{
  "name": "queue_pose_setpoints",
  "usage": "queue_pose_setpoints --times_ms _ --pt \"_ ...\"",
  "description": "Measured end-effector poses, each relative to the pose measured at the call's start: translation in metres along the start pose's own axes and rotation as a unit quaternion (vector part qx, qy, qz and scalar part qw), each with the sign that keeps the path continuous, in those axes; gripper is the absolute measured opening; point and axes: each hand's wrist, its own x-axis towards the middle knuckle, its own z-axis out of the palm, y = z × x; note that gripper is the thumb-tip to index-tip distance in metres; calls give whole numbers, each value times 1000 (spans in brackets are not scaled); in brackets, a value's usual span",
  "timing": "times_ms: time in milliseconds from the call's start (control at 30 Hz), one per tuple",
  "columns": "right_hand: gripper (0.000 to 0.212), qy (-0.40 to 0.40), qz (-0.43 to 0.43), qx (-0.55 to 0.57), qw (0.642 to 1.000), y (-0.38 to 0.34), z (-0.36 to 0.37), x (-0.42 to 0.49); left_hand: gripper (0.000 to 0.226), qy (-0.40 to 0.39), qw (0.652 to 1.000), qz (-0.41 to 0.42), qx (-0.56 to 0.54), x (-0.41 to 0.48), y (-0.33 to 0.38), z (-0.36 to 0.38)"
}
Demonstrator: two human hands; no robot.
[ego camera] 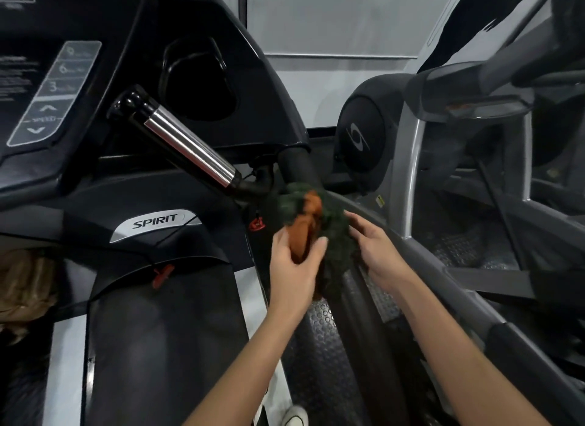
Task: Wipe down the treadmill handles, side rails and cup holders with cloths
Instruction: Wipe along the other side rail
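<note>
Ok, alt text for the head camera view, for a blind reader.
The left hand grips an orange cloth and the right hand touches a green cloth, both bunched against a black treadmill handle near the console's chrome grip.

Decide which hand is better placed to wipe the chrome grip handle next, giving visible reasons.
Left, probably. The left hand grips the orange cloth and lies nearer the chrome grip handle; the right hand touches the green cloth on the far side, by the black handrail.
</note>
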Motion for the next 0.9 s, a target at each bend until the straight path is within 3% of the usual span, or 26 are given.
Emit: queue_pose_setpoints --times_ms 100,167,333,467,533,600,767,833,900 --pt "22 34 -1 -10 999 2 0 1 41 -24 982 106 157 15 10 5" --pt "20 24 -6 -10 1000 3 0 0 47 -19 969 132 207 32 15 5" --pt "30 0 -3 4 1000 1 0 -2 15 27 999 17 18 53 13 -4" --pt "32 9 -9 -15 1000 3 -1 -2 5 50 986 -111 -116 34 -9 -4" --pt "31 10 -7 -18 1000 5 -1 -1 4 34 980 -134 -143 18 -14 -6" --pt "30 10 -12 -14 1000 6 -1 1 9 9 988 -99 -117 0 -16 -9" --pt "27 29 -21 1 999 5 3 -2 30 -27 991 90 90 9 -2 -6" --pt "27 40 -22 -13 999 6 3 -2 38 -25 988 100 117 31 8 -4" --pt "29 32 -18 -21 999 5 4 -2 32 -7 995 70 68 50 11 -7"
